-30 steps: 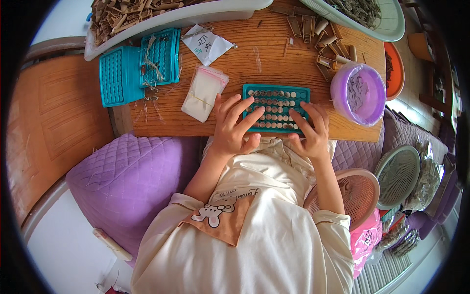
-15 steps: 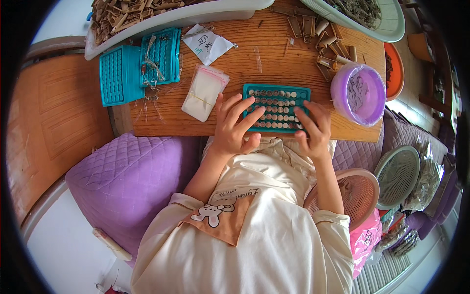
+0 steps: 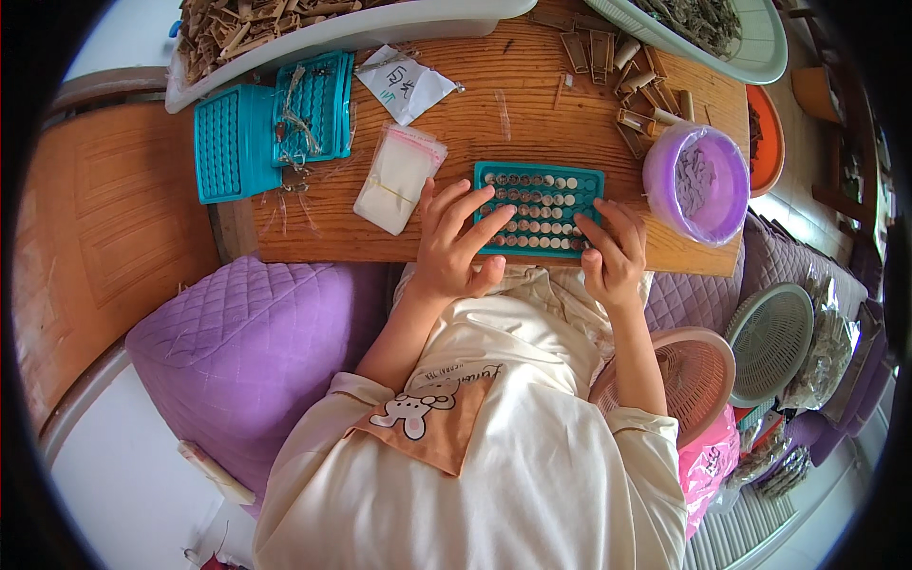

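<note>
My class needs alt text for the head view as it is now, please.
A person's left hand and right hand are at opposite ends of a teal tray of small round pieces on a wooden table. Plastic bags lie to its left, a purple tub to its right.

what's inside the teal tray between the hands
Five rows of small round pieces sit in the teal tray. The left hand covers part of its left side; whatever lies beneath is hidden.

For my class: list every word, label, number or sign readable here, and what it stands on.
White paper: large handwriting in dark and green ink, not copied here.
Shirt: printed lettering by the orange patch, not copied here.
Pink bag: dark marks, too small to read.
</note>
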A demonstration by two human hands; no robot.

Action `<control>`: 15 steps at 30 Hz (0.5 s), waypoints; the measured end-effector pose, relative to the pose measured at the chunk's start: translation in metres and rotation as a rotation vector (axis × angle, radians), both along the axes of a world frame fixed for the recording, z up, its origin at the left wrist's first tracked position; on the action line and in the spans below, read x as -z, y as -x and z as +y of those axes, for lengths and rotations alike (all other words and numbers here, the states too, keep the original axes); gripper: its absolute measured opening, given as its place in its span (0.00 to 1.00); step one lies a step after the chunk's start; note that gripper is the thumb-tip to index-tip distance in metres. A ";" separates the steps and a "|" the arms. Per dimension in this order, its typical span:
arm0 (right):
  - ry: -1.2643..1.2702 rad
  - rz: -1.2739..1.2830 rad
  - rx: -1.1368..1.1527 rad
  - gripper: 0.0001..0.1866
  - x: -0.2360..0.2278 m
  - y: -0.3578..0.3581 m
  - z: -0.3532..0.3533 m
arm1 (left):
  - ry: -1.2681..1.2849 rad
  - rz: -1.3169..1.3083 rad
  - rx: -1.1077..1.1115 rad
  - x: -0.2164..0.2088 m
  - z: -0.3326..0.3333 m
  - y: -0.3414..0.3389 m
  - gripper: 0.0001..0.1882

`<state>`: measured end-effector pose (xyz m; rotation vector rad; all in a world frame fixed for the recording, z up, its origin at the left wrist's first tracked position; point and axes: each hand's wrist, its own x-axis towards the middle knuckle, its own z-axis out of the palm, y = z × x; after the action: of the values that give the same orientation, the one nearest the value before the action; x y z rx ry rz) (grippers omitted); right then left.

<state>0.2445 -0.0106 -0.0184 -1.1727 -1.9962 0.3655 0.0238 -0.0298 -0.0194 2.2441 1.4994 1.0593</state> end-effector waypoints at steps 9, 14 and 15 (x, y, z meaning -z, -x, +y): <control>-0.013 -0.034 -0.054 0.17 -0.005 -0.001 0.003 | 0.007 -0.077 -0.018 -0.001 0.001 0.001 0.21; 0.014 0.199 0.072 0.17 -0.002 -0.006 -0.001 | -0.021 -0.211 -0.059 0.003 0.000 0.006 0.22; 0.011 0.199 0.072 0.17 -0.002 -0.005 -0.001 | -0.046 -0.231 -0.068 0.005 -0.001 0.006 0.22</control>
<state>0.2497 -0.0111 -0.0166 -1.1641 -1.7781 0.4393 0.0173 -0.0307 -0.0240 2.0292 1.4752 1.3345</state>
